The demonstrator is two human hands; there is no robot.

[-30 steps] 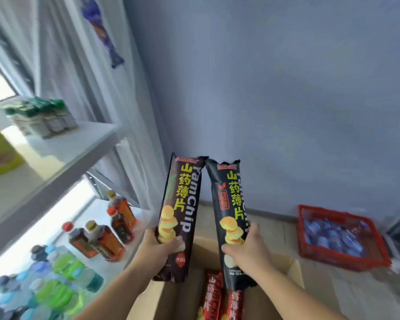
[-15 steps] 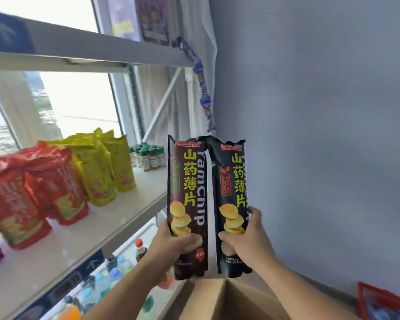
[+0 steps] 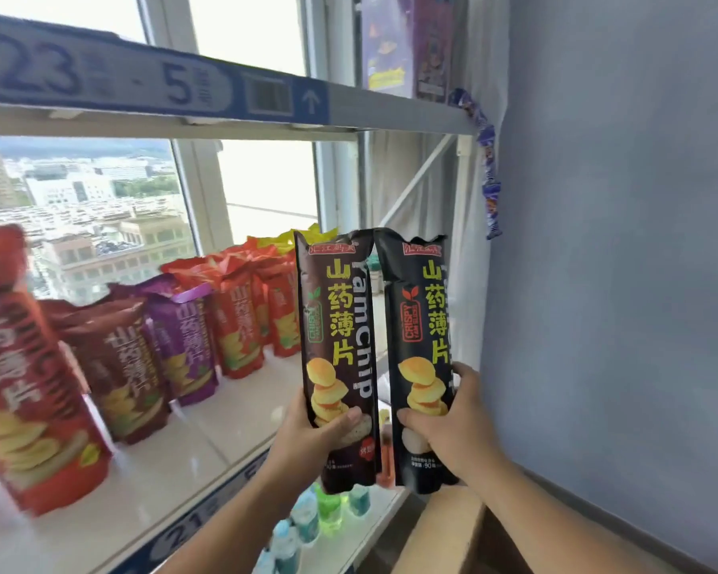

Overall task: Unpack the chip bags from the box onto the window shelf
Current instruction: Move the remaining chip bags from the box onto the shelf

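Gripping a brown "YamChip" bag [image 3: 337,325], the left hand [image 3: 307,435] holds it beside the black "Crispy Yam Slices" bag [image 3: 420,321] gripped by the right hand [image 3: 450,428]. Both hover at the front edge of the window shelf [image 3: 233,412], bare shelf behind.

The white window shelf [image 3: 224,420] carries a row of upright chip bags: a red bag [image 3: 30,387] nearest, then a brown bag [image 3: 117,366], a purple bag [image 3: 187,337], orange-red bags [image 3: 241,325], and yellow bags [image 3: 282,240] farthest.

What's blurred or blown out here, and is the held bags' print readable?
Head view: the tall red chip bag at far left is smeared; the white-framed window glass blows out up top; the blue upper shelf label is soft; the dark brown chip bag and black chip bag are sharp, print legible.
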